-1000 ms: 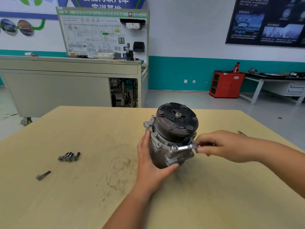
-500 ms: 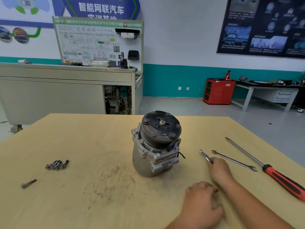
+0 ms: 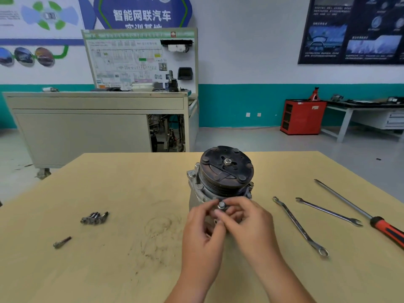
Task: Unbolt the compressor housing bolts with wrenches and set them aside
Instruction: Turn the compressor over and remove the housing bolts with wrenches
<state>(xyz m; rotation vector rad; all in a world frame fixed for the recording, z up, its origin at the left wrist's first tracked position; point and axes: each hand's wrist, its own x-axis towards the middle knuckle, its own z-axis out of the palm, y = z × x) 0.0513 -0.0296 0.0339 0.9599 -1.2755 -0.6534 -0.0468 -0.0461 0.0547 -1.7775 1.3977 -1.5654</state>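
Silver hex-headed bolt [image 3: 221,205] sits pinched between curled fingertips of your left hand [image 3: 203,237] and right hand [image 3: 249,224], grey metal compressor housing [image 3: 194,193] just behind that grip, long steel wrench [image 3: 299,226] to its right.

The surface [image 3: 131,182] is pale yellow-tan, marked with dark brown specks and a faint ring-shaped smudge. The compressor [image 3: 226,171] has a matt silver-grey housing and a black clutch plate mottled rust-brown; the flange bolt [image 3: 221,205], the clustered bolts [image 3: 94,217] and the single bolt [image 3: 62,242] are silver-grey, the last with a dark reddish tip. The near wrench [image 3: 299,225] and far wrench [image 3: 328,212] are bright silver, the screwdriver [image 3: 384,228] has a silver shaft and a red handle with black inserts, and the cabinet [image 3: 302,117] is red against a white wall [image 3: 251,51] with a teal lower band.
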